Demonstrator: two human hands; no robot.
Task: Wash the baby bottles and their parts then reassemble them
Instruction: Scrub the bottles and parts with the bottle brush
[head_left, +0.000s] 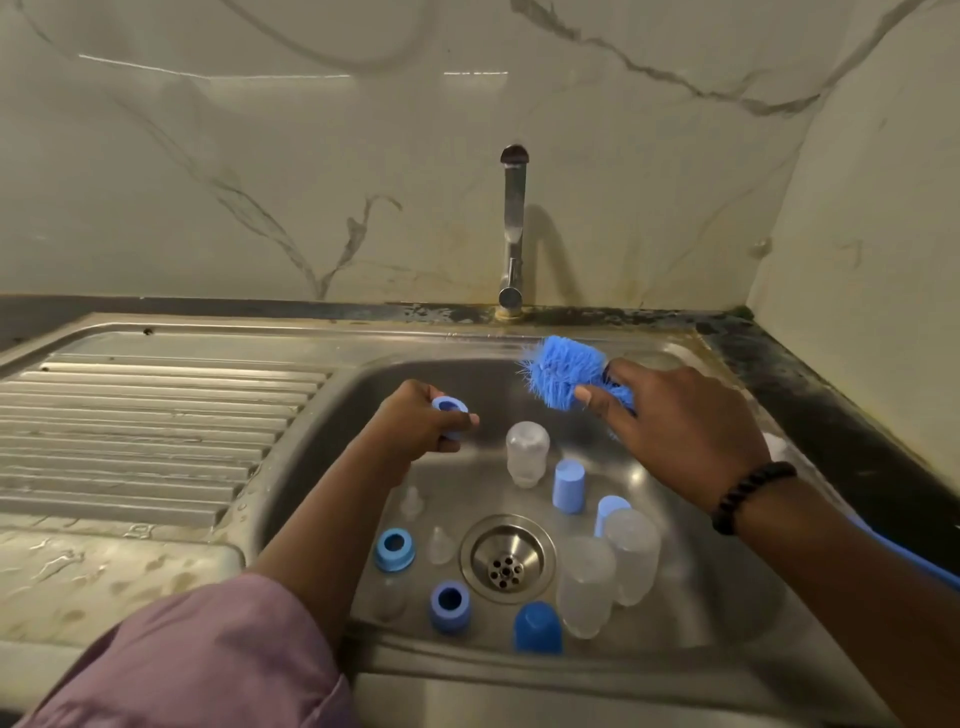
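— Holding what, left hand (415, 423)?
— Gripping a pale blue collar ring (448, 413), fingers curled round it, above the back-left part of the sink (332, 395).
— And the right hand (670, 421)?
— Closed round the neck of a blue bottle brush (558, 371), bristle head pointing left, up near the sink's back edge below the tap (513, 228). Beaded bracelet (750, 496) on that wrist; blue handle trailing under the forearm toward the front-right corner.
— Down in the basin?
— Standing mouth down near the middle, one clear bottle (527, 452). Just right of it, an upright pale blue cap (569, 486); a second blue cap (608, 512) beyond, partly hidden behind two more clear bottles (631, 553) that stand touching each other right of the drain (506, 558).
— Front edge?
— Dark blue cap (537, 626) standing there, just left of the nearer clear bottle. Left of that, a blue ring (449, 605), and another ring (395, 548) further back toward the left wall.
— Teats?
— Two clear ones: teat (440, 543) just left of the drain, second teat (410, 501) behind it, near the left forearm. Something else clear in front of the rings, too faint to name.
— Elsewhere?
— Ribbed draining board (156, 415) along the left side, wet table (78, 566) in front of it, marbled wall behind. Mauve sleeve (208, 654) at the front-left corner.
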